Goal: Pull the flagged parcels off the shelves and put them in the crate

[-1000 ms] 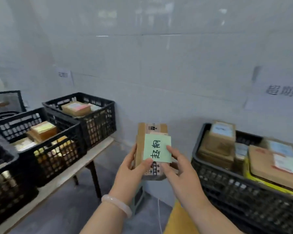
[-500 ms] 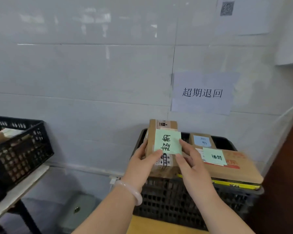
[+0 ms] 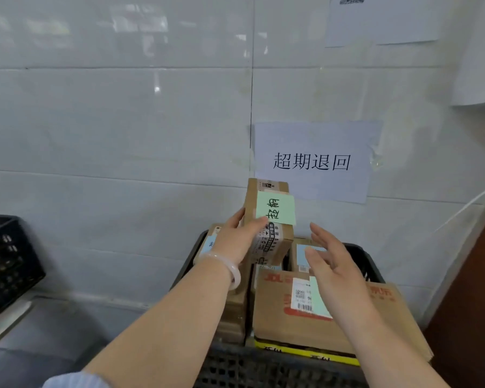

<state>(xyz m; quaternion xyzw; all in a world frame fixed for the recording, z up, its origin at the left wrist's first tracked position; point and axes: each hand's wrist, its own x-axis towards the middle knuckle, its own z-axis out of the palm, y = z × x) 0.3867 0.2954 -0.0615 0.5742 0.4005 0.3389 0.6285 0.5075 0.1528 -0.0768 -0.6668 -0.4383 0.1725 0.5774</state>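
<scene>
My left hand (image 3: 234, 242) grips the brown parcel (image 3: 273, 243) with the green note (image 3: 275, 207), holding it upright over the back edge of the black crate (image 3: 368, 263) above the boxes (image 3: 319, 323) lying inside, while my right hand (image 3: 331, 261) hovers just beside it, fingers straight, holding nothing.

Black mesh crate (image 3: 263, 369) against the tiled wall (image 3: 123, 121), cardboard parcels (image 3: 233, 317) inside, a large flat box (image 3: 275, 317) topmost.

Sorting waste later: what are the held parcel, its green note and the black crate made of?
Parcel: matte brown cardboard, taped seams. Green note: thin matte paper, inked by hand. Crate: probably black moulded plastic, lattice walls.
</scene>
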